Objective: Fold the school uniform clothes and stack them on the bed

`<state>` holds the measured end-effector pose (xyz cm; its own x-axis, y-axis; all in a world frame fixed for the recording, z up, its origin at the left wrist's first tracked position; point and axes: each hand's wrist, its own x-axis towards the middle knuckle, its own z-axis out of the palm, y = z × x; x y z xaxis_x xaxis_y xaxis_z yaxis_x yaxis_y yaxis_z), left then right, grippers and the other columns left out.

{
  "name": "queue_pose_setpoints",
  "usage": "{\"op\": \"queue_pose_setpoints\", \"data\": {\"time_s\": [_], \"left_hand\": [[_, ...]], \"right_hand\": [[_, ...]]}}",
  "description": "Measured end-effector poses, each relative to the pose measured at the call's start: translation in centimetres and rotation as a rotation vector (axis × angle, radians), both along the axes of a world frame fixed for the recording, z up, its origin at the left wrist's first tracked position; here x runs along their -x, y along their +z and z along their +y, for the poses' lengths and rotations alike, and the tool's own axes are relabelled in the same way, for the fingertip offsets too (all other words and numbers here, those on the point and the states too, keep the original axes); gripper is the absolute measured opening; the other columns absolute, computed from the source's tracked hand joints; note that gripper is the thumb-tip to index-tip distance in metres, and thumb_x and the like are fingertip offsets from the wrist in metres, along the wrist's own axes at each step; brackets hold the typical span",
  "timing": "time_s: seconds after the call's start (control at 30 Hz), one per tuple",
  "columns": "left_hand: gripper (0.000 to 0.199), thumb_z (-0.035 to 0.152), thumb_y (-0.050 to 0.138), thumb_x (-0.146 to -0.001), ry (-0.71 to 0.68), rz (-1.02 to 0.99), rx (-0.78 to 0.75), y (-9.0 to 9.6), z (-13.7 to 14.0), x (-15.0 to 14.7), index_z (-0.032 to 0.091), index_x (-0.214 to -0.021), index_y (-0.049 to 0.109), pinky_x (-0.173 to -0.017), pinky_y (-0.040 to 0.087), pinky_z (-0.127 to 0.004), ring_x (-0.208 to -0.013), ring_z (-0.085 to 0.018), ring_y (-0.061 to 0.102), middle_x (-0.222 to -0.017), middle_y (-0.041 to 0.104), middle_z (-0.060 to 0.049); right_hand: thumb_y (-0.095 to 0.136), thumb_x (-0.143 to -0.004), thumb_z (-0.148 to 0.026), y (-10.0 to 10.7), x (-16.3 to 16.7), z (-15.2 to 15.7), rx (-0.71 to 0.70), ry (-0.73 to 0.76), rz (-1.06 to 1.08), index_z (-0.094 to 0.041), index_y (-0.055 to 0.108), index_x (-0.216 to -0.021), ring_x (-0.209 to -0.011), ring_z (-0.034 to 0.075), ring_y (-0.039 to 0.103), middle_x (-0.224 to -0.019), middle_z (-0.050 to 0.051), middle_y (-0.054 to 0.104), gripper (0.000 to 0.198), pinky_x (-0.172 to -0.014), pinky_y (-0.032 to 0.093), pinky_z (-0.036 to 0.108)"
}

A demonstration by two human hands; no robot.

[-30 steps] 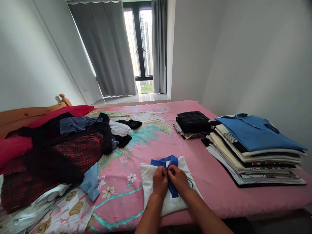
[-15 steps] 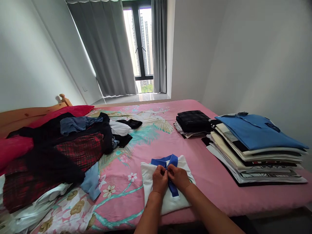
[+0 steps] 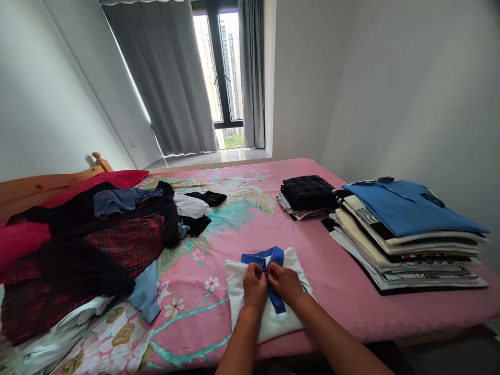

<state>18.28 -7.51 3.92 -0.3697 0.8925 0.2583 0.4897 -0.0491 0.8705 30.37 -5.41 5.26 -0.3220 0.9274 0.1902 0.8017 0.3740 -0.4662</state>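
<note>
White shirt point(image 3: 275, 329) lies lengthwise, collar point(image 3: 277, 255) toward window point(image 3: 226, 70).

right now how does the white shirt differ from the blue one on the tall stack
The white shirt has a contrasting blue collar; the blue shirt bears a dark patch. The white shirt lies on the bed; the blue shirt tops the tall stack. The left hand and right hand pinch the white shirt; neither touches the blue shirt. Both shirts are folded.

Can't see the whole shirt placket point(image 3: 276, 301) behind left hand point(image 3: 255, 286) and right hand point(image 3: 287, 284). Barely glimpse the badge point(image 3: 303, 288) past right wrist point(image 3: 300, 303).
</note>
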Motion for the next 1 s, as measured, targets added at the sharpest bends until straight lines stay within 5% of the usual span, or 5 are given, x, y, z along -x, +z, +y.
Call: {"op": "queue_pose_setpoints", "data": {"time_s": [0.63,1.0], "left_hand": [[0.013,0.012,0.052,-0.063,0.002,-0.045,0.080,0.3,0.5,0.4,0.022,-0.063,0.043,-0.060,0.037,-0.023,-0.055,-0.011,0.046,-0.057,0.045,0.007],[0.014,0.009,0.050,-0.063,0.002,0.014,0.072,-0.2,0.6,0.3,0.022,-0.063,0.043,-0.062,0.035,-0.024,-0.059,-0.012,0.045,-0.060,0.046,0.006]], "right_hand": [[0.049,-0.084,-0.028,0.1,0.2,0.0,0.023,0.005,0.026,-0.024,0.060,-0.086,-0.068,0.014,0.061,-0.073,-0.001,0.067,0.012,-0.059,0.028,0.022],[0.053,-0.074,-0.026,0.3,0.2,2.1,0.283,-0.033,0.174,-0.020,0.061,-0.070,-0.061,0.010,0.053,-0.068,-0.002,0.064,0.011,-0.053,0.026,0.021]]}}
